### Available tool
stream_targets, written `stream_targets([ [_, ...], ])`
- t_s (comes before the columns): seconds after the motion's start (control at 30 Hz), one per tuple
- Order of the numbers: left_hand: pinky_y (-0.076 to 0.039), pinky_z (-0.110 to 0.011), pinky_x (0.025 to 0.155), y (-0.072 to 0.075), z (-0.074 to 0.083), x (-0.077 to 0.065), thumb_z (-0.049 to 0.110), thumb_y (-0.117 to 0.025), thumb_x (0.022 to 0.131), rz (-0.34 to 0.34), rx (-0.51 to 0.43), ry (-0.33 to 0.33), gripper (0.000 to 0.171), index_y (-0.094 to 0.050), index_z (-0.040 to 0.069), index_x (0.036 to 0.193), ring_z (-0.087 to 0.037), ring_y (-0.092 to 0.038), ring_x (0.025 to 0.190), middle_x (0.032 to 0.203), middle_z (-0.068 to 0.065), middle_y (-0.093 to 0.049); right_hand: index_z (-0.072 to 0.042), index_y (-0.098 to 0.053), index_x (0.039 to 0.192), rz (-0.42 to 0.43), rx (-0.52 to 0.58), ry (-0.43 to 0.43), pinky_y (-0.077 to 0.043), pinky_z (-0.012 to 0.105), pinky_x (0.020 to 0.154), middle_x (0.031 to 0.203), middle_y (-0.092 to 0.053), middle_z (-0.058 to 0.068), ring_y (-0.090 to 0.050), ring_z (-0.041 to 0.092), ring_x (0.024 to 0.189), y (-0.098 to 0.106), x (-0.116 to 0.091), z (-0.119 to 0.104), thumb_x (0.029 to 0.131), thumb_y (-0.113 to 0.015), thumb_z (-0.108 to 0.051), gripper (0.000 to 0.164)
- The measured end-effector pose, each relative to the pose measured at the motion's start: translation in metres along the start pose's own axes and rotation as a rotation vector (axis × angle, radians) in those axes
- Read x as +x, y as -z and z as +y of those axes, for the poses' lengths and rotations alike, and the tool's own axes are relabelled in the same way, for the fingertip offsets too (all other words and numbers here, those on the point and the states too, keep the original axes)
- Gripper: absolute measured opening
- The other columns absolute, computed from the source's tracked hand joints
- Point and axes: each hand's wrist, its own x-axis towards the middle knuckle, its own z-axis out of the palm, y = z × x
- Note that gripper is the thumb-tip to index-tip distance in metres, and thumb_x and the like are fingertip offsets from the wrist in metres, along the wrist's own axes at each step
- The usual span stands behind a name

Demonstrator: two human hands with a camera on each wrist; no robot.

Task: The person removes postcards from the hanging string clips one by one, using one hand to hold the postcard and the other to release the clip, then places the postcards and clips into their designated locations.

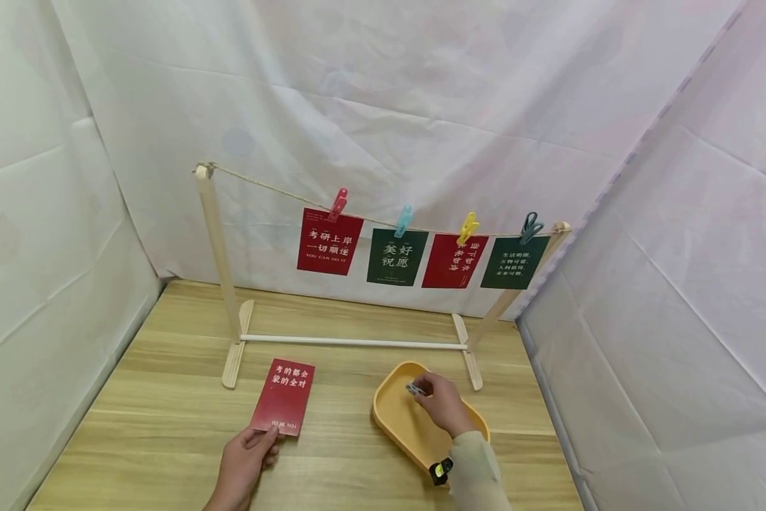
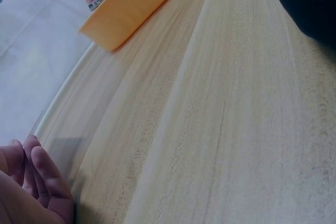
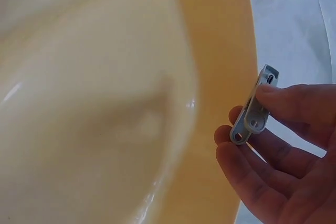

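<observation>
Red printed card (image 1: 285, 395), pinched by the left hand (image 1: 245, 459) at lower left of the frame, seems yet to be hung, while four clipped cards (image 1: 396, 260) already line the twine (image 1: 261, 185) and the right hand (image 1: 445, 404) pinches a grey clothespin (image 3: 256, 108) over the orange tray (image 1: 421, 434).

Behind the bare right hand (image 1: 445, 406) I see a pale beige sleeve (image 1: 475, 470) and a black and yellow-green wrist device (image 1: 441, 471); a dark curve (image 2: 311, 2) beyond the left hand (image 1: 245, 458) may be clothing.
</observation>
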Motion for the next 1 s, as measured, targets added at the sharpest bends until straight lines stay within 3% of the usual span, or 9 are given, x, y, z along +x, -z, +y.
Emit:
stream_targets([
  [0.2, -0.062, -0.031, 0.063, 0.0, 0.001, 0.001, 0.02, -0.074, 0.107, 0.01, 0.024, 0.028, 0.04, -0.066, -0.014, 0.127, -0.021, -0.069, 0.075, 0.095, -0.015, -0.079, -0.007, -0.073, 0.104, -0.006, -0.052, 0.001, -0.06, 0.045, 0.081, 0.102, -0.075, 0.005, -0.07, 0.023, 0.093, 0.004, 0.0, 0.001, 0.093, -0.081, 0.005, 0.018],
  [0.37, -0.062, -0.031, 0.062, 0.0, 0.0, 0.001, 0.019, -0.073, 0.107, 0.001, 0.03, 0.018, 0.033, -0.071, -0.012, 0.116, -0.02, -0.069, 0.072, 0.094, -0.015, -0.08, -0.006, -0.073, 0.102, -0.044, -0.145, 0.014, -0.059, 0.04, 0.072, 0.091, -0.071, 0.002, -0.067, 0.019, 0.082, 0.01, 0.005, 0.005, 0.094, -0.082, 0.002, 0.015],
  [0.67, -0.064, -0.034, 0.068, 0.004, -0.001, -0.001, 0.018, -0.066, 0.111, -0.028, 0.041, 0.02, 0.033, -0.073, -0.014, 0.118, -0.022, -0.074, 0.079, 0.102, -0.019, -0.08, -0.007, -0.065, 0.094, -0.197, -0.322, 0.158, -0.049, 0.034, 0.06, 0.078, -0.062, -0.002, -0.055, 0.013, 0.068, 0.016, 0.02, 0.003, 0.097, -0.082, -0.003, 0.018],
  [0.83, -0.065, -0.036, 0.069, 0.005, -0.001, -0.001, 0.022, -0.062, 0.114, -0.06, 0.076, 0.032, 0.037, -0.073, -0.014, 0.117, -0.024, -0.076, 0.082, 0.102, -0.019, -0.08, -0.008, -0.064, 0.088, -0.233, -0.411, 0.239, -0.047, 0.033, 0.061, 0.076, -0.057, -0.005, -0.05, 0.011, 0.067, 0.018, 0.027, 0.0, 0.098, -0.077, 0.003, 0.02],
  [1.0, -0.065, -0.035, 0.067, 0.005, -0.002, 0.0, 0.026, -0.061, 0.114, -0.072, 0.129, 0.027, 0.04, -0.075, -0.012, 0.114, -0.024, -0.076, 0.08, 0.098, -0.017, -0.08, -0.007, -0.07, 0.085, -0.269, -0.437, 0.267, -0.048, 0.033, 0.063, 0.075, -0.059, -0.004, -0.049, 0.01, 0.069, 0.018, 0.032, -0.003, 0.097, -0.075, 0.007, 0.019],
])
